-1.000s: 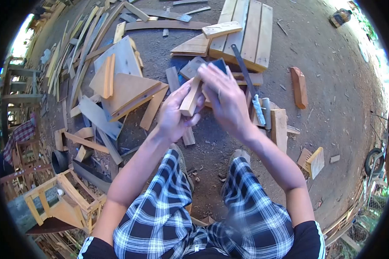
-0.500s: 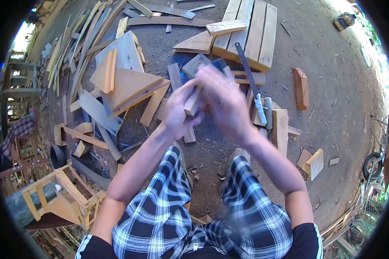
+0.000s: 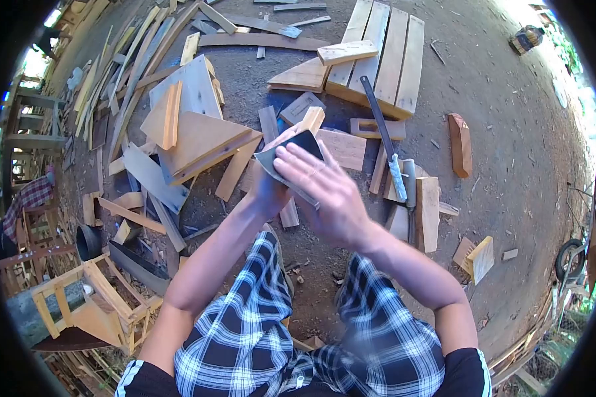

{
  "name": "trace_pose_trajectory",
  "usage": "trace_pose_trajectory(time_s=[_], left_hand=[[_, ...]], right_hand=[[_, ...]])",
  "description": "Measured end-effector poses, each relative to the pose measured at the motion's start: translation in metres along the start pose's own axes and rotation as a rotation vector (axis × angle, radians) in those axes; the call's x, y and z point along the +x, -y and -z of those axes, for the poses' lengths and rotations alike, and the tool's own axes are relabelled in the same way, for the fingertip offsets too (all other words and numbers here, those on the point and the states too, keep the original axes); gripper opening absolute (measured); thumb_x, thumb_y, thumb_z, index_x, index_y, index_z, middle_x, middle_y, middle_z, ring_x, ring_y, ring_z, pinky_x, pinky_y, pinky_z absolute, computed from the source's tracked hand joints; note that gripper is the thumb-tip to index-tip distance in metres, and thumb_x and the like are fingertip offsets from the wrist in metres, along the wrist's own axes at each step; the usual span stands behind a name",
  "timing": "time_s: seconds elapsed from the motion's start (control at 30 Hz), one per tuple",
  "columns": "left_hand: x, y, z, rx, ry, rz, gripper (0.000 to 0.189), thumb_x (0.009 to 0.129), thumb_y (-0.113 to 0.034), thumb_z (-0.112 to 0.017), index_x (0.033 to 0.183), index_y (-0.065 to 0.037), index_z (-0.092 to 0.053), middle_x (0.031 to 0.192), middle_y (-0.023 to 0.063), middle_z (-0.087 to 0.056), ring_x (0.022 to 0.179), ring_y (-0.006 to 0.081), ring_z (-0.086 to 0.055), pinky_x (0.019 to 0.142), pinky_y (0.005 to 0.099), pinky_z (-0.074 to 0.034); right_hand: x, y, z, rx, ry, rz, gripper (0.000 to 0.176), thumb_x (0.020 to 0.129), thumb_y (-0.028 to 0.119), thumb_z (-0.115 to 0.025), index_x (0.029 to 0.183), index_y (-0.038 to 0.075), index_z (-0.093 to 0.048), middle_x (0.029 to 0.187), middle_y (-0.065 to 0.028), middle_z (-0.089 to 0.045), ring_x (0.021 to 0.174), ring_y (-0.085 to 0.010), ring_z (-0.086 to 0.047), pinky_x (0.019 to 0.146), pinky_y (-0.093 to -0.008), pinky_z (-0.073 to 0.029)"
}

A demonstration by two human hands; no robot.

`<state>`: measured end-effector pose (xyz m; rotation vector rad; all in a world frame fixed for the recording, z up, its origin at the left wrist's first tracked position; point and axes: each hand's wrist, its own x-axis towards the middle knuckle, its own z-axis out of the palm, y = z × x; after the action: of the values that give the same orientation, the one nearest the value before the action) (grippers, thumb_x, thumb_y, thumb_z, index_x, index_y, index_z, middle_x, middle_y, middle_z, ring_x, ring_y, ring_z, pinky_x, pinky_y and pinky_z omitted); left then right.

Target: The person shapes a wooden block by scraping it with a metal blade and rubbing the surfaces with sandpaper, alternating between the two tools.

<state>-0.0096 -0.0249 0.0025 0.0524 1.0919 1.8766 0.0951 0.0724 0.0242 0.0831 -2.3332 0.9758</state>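
Between my knees and the scattered wood, my left hand [image 3: 269, 192] is closed around a small pale wooden block [image 3: 314, 118], whose end sticks out beyond the fingers. A dark, slightly curled sheet of sandpaper [image 3: 305, 143] lies over the block and hides most of it. My right hand [image 3: 331, 192] holds the sheet against the block, its fingers laid nearly straight across the sheet. The left fingers are largely hidden underneath.
A slatted wooden piece [image 3: 394, 59] stands ahead with a loose block [image 3: 347, 52] on top. A handsaw-like dark bar [image 3: 376, 109] with a wrapped handle leans nearby. Triangular boards [image 3: 202, 142] are stacked at left. A reddish wood block [image 3: 460, 145] lies at right, a wooden frame [image 3: 106, 291] lower left.
The right hand has shifted slightly down and turned, showing the dark sandpaper under its fingers. More of the block's far end shows now. The left hand still holds the block.
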Motion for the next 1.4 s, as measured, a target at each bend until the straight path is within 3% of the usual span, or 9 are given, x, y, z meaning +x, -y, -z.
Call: trace_pose_trajectory(time_s=[0.07, 0.27, 0.37, 0.6, 0.87, 1.0, 1.2, 1.33, 1.4], left_hand=[[0.009, -0.001, 0.029, -0.108, 0.418, 0.147, 0.038, 0.103, -0.036, -0.036, 0.125, -0.010, -0.053, 0.099, 0.0035, -0.060, 0.082, 0.0068, -0.059, 0.046, 0.0230, -0.047], [-0.008, -0.014, -0.034, -0.008, -0.208, 0.067, 0.035, 0.103, -0.035, -0.038, 0.123, -0.011, -0.053, 0.093, -0.0001, -0.060, 0.069, 0.0066, -0.056, 0.044, 0.0253, -0.043], [-0.007, -0.016, -0.012, 0.188, 0.178, 0.122, 0.050, 0.104, -0.035, -0.033, 0.143, -0.004, -0.035, 0.083, 0.0042, -0.052, 0.065, 0.0074, -0.049, 0.044, 0.0217, -0.040], [-0.006, -0.010, 0.002, 0.002, 0.165, 0.196, 0.042, 0.105, -0.038, -0.031, 0.130, -0.006, -0.042, 0.077, 0.0005, -0.045, 0.058, 0.0057, -0.037, 0.043, 0.0200, -0.033], [0.000, -0.004, 0.007, -0.123, 0.265, 0.153, 0.037, 0.106, -0.037, -0.028, 0.123, -0.012, -0.049, 0.067, -0.0029, -0.045, 0.053, 0.0063, -0.038, 0.043, 0.0221, -0.032], [-0.008, -0.020, -0.037, -0.069, -0.290, 0.127, 0.030, 0.103, -0.032, -0.034, 0.113, -0.013, -0.055, 0.082, -0.0047, -0.060, 0.060, 0.0044, -0.050, 0.046, 0.0225, -0.036], [-0.006, -0.012, -0.006, -0.044, 0.155, 0.166, 0.034, 0.103, -0.024, -0.033, 0.132, -0.014, -0.048, 0.072, -0.0041, -0.047, 0.051, 0.0056, -0.038, 0.044, 0.0215, -0.033], [-0.010, -0.022, -0.029, -0.293, -0.427, 0.319, 0.038, 0.104, -0.028, -0.032, 0.137, -0.012, -0.043, 0.077, -0.0032, -0.051, 0.052, 0.0058, -0.041, 0.045, 0.0212, -0.036], [-0.008, -0.011, -0.006, 0.107, 0.102, 0.241, 0.043, 0.106, -0.032, -0.027, 0.140, -0.009, -0.040, 0.077, -0.0025, -0.051, 0.051, 0.0051, -0.039, 0.044, 0.0203, -0.036]], right_hand=[[0.010, -0.022, 0.008, -0.018, -0.115, -0.080, 0.041, 0.082, 0.001, -0.062, 0.122, 0.005, -0.062, 0.125, -0.0147, -0.063, 0.122, -0.0290, -0.057, 0.111, -0.0536, -0.034], [0.004, 0.005, 0.004, -0.004, 0.017, -0.030, 0.043, 0.082, 0.000, -0.064, 0.125, 0.009, -0.062, 0.128, -0.0137, -0.062, 0.125, -0.0280, -0.056, 0.112, -0.0526, -0.032], [0.012, -0.051, 0.014, -0.104, -0.124, -0.123, 0.034, 0.089, 0.007, -0.061, 0.123, 0.007, -0.063, 0.126, -0.0161, -0.062, 0.122, -0.0301, -0.057, 0.102, -0.0421, -0.045], [0.002, -0.077, 0.040, 0.409, -0.360, -0.739, 0.040, 0.102, 0.037, -0.050, 0.100, -0.001, -0.066, 0.063, 0.0051, -0.044, 0.062, -0.0051, -0.038, 0.052, -0.0271, -0.030], [0.009, -0.046, 0.011, -0.111, -0.088, -0.188, 0.035, 0.092, 0.014, -0.058, 0.125, 0.003, -0.061, 0.125, -0.0171, -0.062, 0.124, -0.0314, -0.055, 0.114, -0.0480, -0.030], [-0.006, 0.004, -0.003, -0.039, 0.055, -0.007, 0.045, 0.080, 0.002, -0.059, 0.124, 0.008, -0.061, 0.128, -0.0144, -0.062, 0.126, -0.0284, -0.054, 0.113, -0.0518, -0.033], [0.014, -0.037, 0.007, -0.157, -0.109, -0.063, 0.044, 0.080, 0.002, -0.061, 0.124, 0.006, -0.061, 0.122, -0.0186, -0.063, 0.123, -0.0307, -0.056, 0.111, -0.0529, -0.035], [0.001, -0.025, -0.007, -0.040, 0.013, 0.098, 0.041, 0.082, -0.001, -0.058, 0.122, 0.006, -0.062, 0.125, -0.0146, -0.063, 0.125, -0.0288, -0.055, 0.113, -0.0535, -0.032], [0.017, -0.044, 0.009, -0.102, -0.093, -0.128, 0.034, 0.088, 0.004, -0.056, 0.121, 0.005, -0.062, 0.123, -0.0176, -0.063, 0.122, -0.0311, -0.056, 0.111, -0.0523, -0.034]])
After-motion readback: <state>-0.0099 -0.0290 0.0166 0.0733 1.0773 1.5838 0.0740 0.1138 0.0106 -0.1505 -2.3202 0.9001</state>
